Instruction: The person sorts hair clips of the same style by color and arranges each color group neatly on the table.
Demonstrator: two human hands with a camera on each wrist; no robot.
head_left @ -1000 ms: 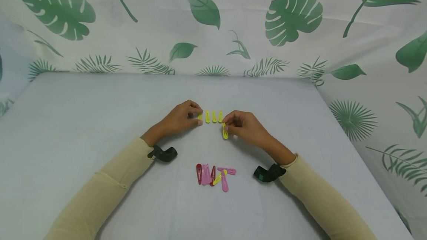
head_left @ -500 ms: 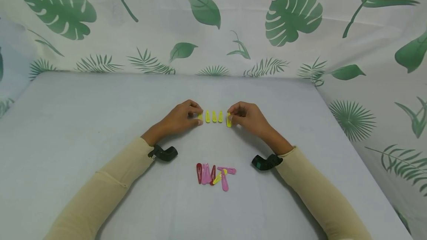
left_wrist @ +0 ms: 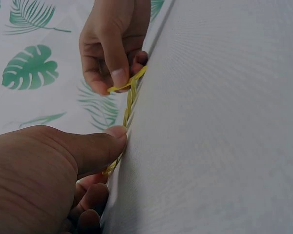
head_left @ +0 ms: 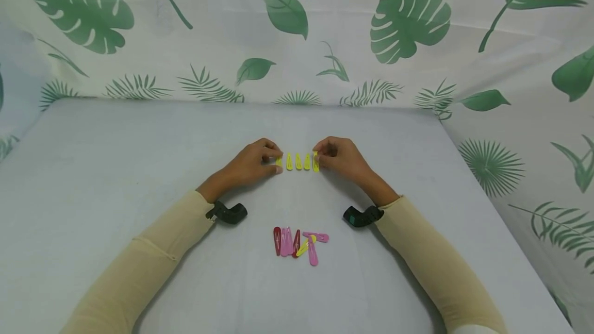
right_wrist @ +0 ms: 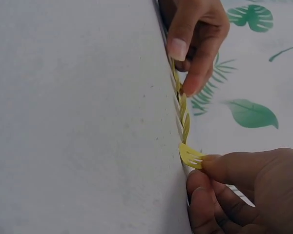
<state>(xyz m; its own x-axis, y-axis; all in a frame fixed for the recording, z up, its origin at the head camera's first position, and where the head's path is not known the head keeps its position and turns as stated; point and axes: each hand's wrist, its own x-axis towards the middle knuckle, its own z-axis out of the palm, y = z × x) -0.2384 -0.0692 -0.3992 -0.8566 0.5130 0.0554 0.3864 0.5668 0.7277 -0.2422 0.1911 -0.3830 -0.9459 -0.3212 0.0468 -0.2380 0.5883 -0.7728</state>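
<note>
A slotted yellow teardrop-shaped hair clip (right_wrist: 188,155) is pinched in the narrow grip of the right hand (head_left: 343,159), just right of three similar clips (head_left: 298,162), long axis near-to-far like theirs; the leftmost yellow clip (head_left: 279,162) is held by the left hand (head_left: 252,164).

"How are the arms set?"
"Both reach forward and angle inward, the left forearm (head_left: 150,244) and the right forearm (head_left: 431,251) in beige sleeves, the wrists bare."
"And the left hand (head_left: 254,163)?"
"Thumb and forefinger are bent toward each other in a grip, the thumb on the side nearer the body."
"The right hand (head_left: 347,162)?"
"Pinching too, thumb and forefinger close together, other fingers curled in. From where I stand, the two hands face each other, near but apart."
</note>
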